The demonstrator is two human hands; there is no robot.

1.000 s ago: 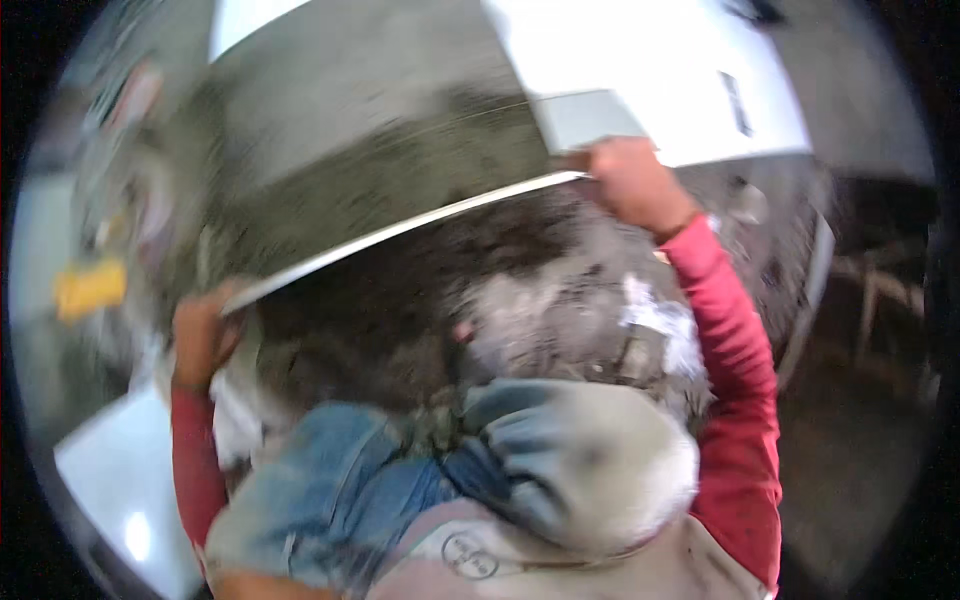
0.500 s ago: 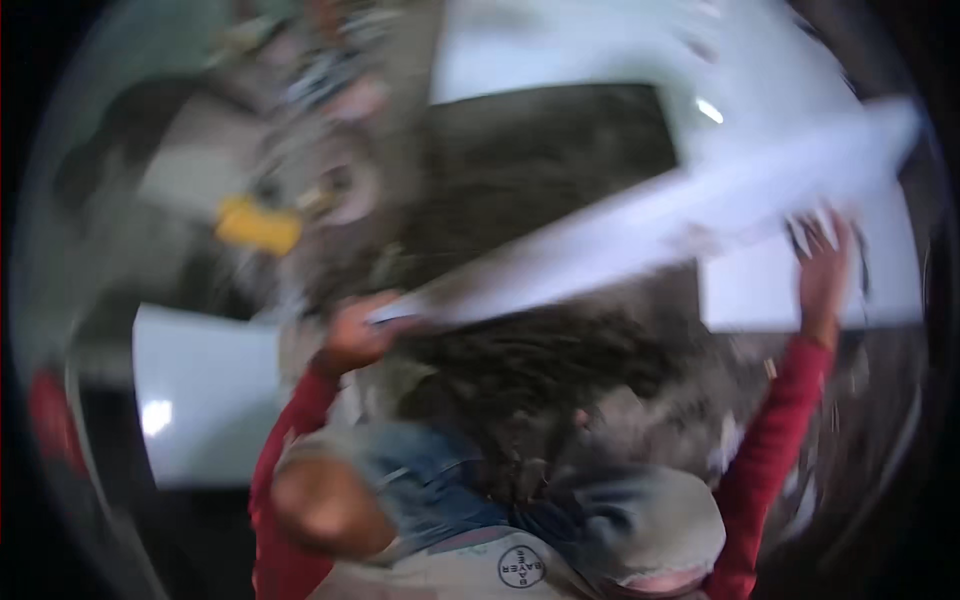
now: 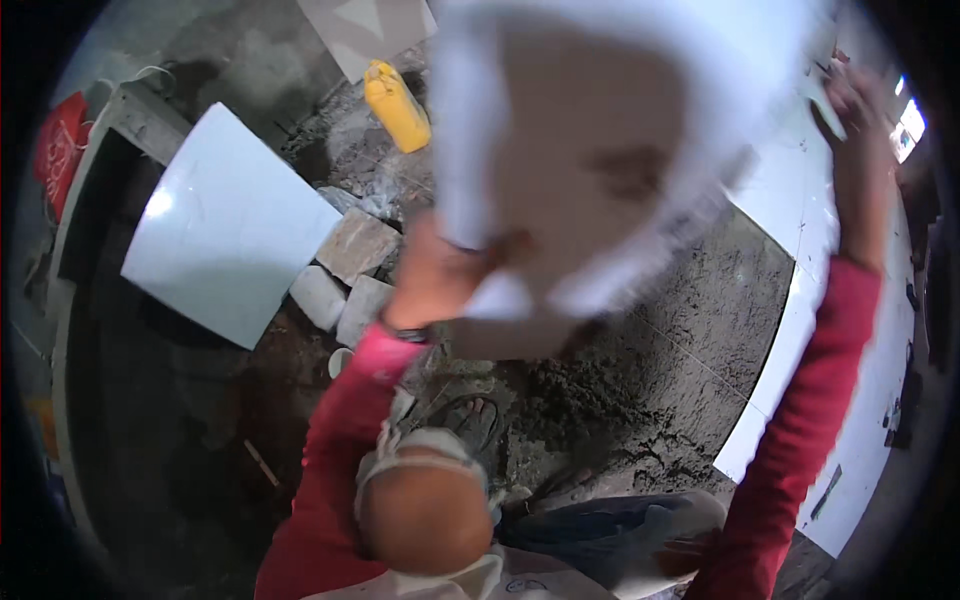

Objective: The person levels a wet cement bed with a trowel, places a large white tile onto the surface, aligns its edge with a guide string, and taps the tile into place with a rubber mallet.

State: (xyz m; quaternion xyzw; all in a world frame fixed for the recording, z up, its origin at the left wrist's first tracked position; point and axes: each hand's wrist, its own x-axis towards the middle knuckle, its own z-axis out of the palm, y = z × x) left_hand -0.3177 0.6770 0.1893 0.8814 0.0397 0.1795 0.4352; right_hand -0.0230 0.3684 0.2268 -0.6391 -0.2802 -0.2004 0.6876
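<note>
Left grip (image 3: 437, 275) was clamped on the white panel (image 3: 590, 130) at its lower-left edge; panel lay ahead-right of it, left hand nearer. Right grip (image 3: 855, 120) at far right (blurred, hold and long axis unclear). Grey mortar (image 3: 690, 340) below.

The tile (image 3: 590, 130) (blurred, pale-edged) bars the way between the hands (image 3: 437, 275), with room over the mortar (image 3: 690, 340) below.

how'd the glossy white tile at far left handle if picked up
The white tile would probably feel slippery, since its smooth face throws back a bright glare. Its broad, flat shape may make it awkward, and its exposed corners might chip.
</note>
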